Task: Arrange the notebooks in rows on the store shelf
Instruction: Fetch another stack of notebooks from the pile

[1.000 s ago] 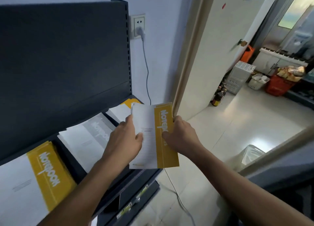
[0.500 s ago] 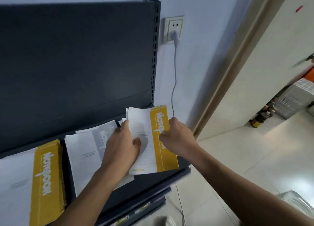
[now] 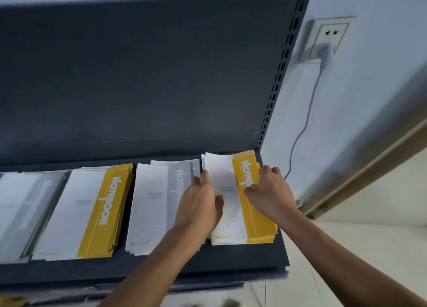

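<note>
A white and yellow notebook (image 3: pixel 233 205) lies on top of the rightmost stack on the dark shelf (image 3: pixel 231 258). My left hand (image 3: pixel 199 206) grips its left edge and my right hand (image 3: pixel 269 191) grips its yellow right edge. To the left lie a white and grey stack (image 3: pixel 152 205), a white and yellow stack (image 3: pixel 87 212) and another grey stack (image 3: pixel 20 212), side by side in a row.
The shelf's dark back panel (image 3: pixel 138 75) rises behind the stacks, with a slotted upright (image 3: pixel 282 75) at its right end. A wall socket (image 3: pixel 328 38) with a plugged cable (image 3: pixel 307 112) sits to the right. A door frame (image 3: pixel 369 168) and pale floor (image 3: pixel 346 249) lie beyond.
Both hands carried the yellow notebook from in front of the shelf onto the rightmost stack. The view swung left, bringing the whole row of stacks into sight.
</note>
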A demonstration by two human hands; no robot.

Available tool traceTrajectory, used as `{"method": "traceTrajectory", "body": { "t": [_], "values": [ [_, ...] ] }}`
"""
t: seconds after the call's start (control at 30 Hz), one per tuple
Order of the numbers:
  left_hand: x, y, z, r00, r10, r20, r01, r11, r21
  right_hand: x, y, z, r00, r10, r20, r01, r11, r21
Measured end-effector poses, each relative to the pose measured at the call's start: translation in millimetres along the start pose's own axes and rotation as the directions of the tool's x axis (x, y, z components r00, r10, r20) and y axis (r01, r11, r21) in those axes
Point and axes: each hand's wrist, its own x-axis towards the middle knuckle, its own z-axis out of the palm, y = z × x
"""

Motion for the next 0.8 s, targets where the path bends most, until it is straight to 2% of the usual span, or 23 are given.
{"method": "traceTrajectory", "body": {
  "t": [0.13, 0.27, 0.37, 0.47, 0.63, 0.8],
  "values": [
    [0.1, 7.8, 8.5, 0.999, 0.043, -0.001, -0.043, 0.997, 0.06, 3.1, 11.3, -2.0, 1.0, -0.001, 0.001, 0.001, 0.999, -0.046],
    [-4.2, 10.1, 14.2, 0.999, 0.052, 0.007, -0.053, 0.985, 0.164, 1.8, 18.2, 1.7, 0.997, 0.0, 0.071, 0.007, 0.996, -0.09],
    [-4.6, 9.6, 14.4, 0.999, 0.052, 0.008, -0.053, 0.985, 0.166, 1.1, 20.9, 1.1, 0.993, -0.012, 0.116, 0.027, 0.991, -0.13],
    [-3.8, 5.2, 5.9, 0.999, 0.045, -0.01, -0.044, 0.992, 0.114, 1.4, 19.1, -2.0, 0.995, -0.058, 0.075, 0.072, 0.979, -0.193],
    [-13.2, -31.0, -29.9, 0.997, 0.039, -0.063, -0.037, 0.999, 0.035, -0.2, -17.9, -5.3, 0.965, -0.263, 0.016, 0.258, 0.932, -0.256],
    [-39.3, -95.5, -77.8, 0.985, -0.1, -0.139, 0.103, 0.995, 0.012, -21.4, -102.5, 17.4, 0.848, -0.521, 0.096, 0.53, 0.835, -0.15]
  ]
}}
